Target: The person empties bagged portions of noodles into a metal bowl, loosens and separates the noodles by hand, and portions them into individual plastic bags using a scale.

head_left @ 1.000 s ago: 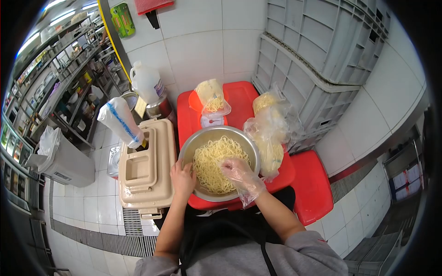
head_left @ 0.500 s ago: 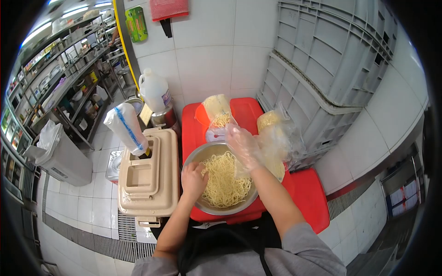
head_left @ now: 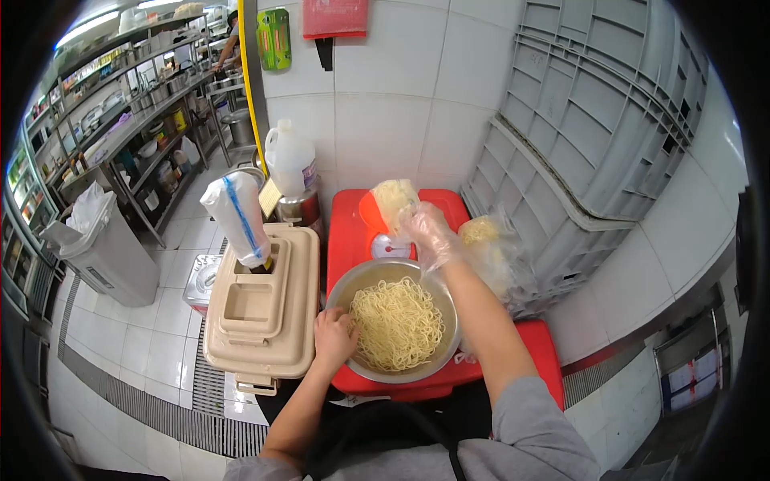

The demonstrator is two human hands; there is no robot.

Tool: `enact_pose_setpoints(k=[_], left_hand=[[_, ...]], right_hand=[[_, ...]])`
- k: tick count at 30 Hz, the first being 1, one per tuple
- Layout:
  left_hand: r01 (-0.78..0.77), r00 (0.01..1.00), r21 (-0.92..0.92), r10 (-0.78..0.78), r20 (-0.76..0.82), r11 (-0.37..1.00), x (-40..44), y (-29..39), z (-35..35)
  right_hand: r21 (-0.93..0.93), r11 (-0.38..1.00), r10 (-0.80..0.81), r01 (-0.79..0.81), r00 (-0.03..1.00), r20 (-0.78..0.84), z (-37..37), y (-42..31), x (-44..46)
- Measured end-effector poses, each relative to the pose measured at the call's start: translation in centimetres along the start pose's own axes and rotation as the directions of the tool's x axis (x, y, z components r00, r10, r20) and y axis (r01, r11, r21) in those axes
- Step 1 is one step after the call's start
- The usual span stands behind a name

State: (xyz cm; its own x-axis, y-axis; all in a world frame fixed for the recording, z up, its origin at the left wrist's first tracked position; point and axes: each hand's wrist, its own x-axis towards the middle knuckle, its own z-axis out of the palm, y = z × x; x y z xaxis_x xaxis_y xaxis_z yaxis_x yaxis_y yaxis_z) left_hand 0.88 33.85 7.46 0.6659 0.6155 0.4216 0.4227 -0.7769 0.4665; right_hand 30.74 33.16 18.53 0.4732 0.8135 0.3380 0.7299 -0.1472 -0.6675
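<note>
Noodles (head_left: 399,325) lay loose in a metal bowl (head_left: 358,282), just right of the bare left grip (head_left: 335,335), whose fingers bent at its rim; whether they clasped it, I could not tell. The gloved right grip (head_left: 427,228), beyond the bowl, was at the bag of noodles (head_left: 393,199) on the scale (head_left: 389,247); whether it pinched anything was hidden. The step in hand looked like adding or adjusting noodles at the bag's mouth. The next move called for a light touch, leaving the bag balanced.
</note>
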Motion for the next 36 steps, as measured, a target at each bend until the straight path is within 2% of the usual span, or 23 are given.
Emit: enact_pose_setpoints(k=[2, 4, 6, 9, 11, 14, 18, 20, 22, 24, 26, 27, 28, 30, 31, 32, 34, 35, 36], left_hand=[[-0.007, 1.000, 0.022, 0.007, -0.011, 1.000, -0.1, 0.8, -0.1], [-0.014, 1.000, 0.036, 0.014, -0.005, 0.999, -0.3, 1.1, 0.4], [-0.018, 1.000, 0.049, 0.018, -0.003, 0.999, -0.6, 1.3, 0.5], [-0.006, 1.000, 0.034, 0.006, 0.016, 0.999, -0.8, 1.3, 0.5], [0.027, 0.997, -0.018, -0.025, 0.066, 0.999, -1.1, 0.8, 0.8], [-0.037, 0.999, 0.006, 0.038, -0.023, 0.999, -1.2, 0.9, 0.6], [-0.051, 0.998, 0.001, 0.051, -0.024, 0.999, -1.3, 1.2, 0.4], [-0.049, 0.999, -0.003, 0.049, -0.005, 0.999, -1.2, 1.1, 0.3], [-0.063, 0.998, 0.012, 0.063, -0.030, 0.998, -1.2, 1.3, -0.1], [-0.058, 0.998, 0.005, 0.059, -0.028, 0.998, -0.9, 1.0, -0.1], [-0.040, 0.999, -0.028, 0.039, -0.008, 0.999, 0.6, 0.0, 0.4], [-0.042, 0.999, -0.029, 0.042, 0.010, 0.999, 2.2, 0.5, -0.1], [-0.044, 0.999, -0.031, 0.045, 0.029, 0.999, 4.6, 1.7, -1.2], [-0.055, 0.998, 0.021, 0.055, 0.018, 0.998, 9.8, 3.6, -1.5], [-0.065, 0.998, 0.073, 0.066, -0.014, 0.995, 12.6, 4.8, -1.1], [-0.020, 0.999, 0.149, 0.014, 0.039, 0.989, 15.1, 6.1, -0.5], [0.048, 0.986, 0.228, -0.083, 0.146, 0.973, 19.3, 6.8, 0.8], [0.075, 0.970, 0.234, -0.125, 0.211, 0.969, 21.2, 6.5, 1.7], [0.100, 0.947, 0.244, -0.167, 0.275, 0.965, 23.1, 6.4, 2.0]], right_hand=[[0.312, 0.947, 0.085, -0.069, 0.996, -0.041, -1.3, 0.3, -0.3], [0.309, 0.939, 0.139, -0.149, 0.989, 0.056, -5.5, -5.0, -1.0], [0.422, 0.902, 0.133, -0.095, 0.989, -0.061, -6.6, -6.2, 0.4], [0.611, 0.791, 0.117, 0.030, 0.973, -0.198, -9.9, -12.4, -0.7], [0.611, 0.773, 0.030, 0.172, 0.951, -0.307, -12.7, -16.0, -2.8], [0.637, 0.741, 0.033, 0.213, 0.936, -0.351, -14.3, -17.6, -5.3], [0.668, 0.736, 0.039, 0.109, 0.979, -0.202, -11.9, -14.9, -9.0], [0.657, 0.754, 0.106, -0.009, 0.988, -0.109, -9.9, -12.9, -11.1], [0.630, 0.777, 0.041, -0.006, 0.998, -0.040, -7.4, -9.7, -13.2], [0.518, 0.853, -0.004, -0.057, 0.993, 0.116, -3.4, -4.2, -15.4], [0.178, 0.982, 0.025, -0.059, 0.981, 0.192, -4.3, -6.5, -17.3], [-0.005, 0.999, 0.048, -0.048, 0.974, 0.220, -4.6, -7.3, -17.4], [0.005, 0.987, 0.161, -0.162, 0.983, 0.087, -4.6, -7.0, -16.1], [0.075, 0.923, 0.384, -0.377, 0.907, -0.173, -4.2, -4.9, -12.0], [-0.007, 0.934, 0.348, -0.358, 0.911, -0.224, -3.4, -2.8, -10.1], [-0.090, 0.936, 0.303, -0.339, 0.912, -0.276, -2.4, -0.2, -8.0], [-0.270, 0.921, 0.235, -0.281, 0.954, -0.188, -2.7, 1.1, -4.9], [-0.357, 0.905, 0.231, -0.232, 0.972, -0.044, -3.0, 1.6, -3.5], [-0.376, 0.896, 0.236, -0.237, 0.970, -0.048, -3.4, 2.4, -1.9]])
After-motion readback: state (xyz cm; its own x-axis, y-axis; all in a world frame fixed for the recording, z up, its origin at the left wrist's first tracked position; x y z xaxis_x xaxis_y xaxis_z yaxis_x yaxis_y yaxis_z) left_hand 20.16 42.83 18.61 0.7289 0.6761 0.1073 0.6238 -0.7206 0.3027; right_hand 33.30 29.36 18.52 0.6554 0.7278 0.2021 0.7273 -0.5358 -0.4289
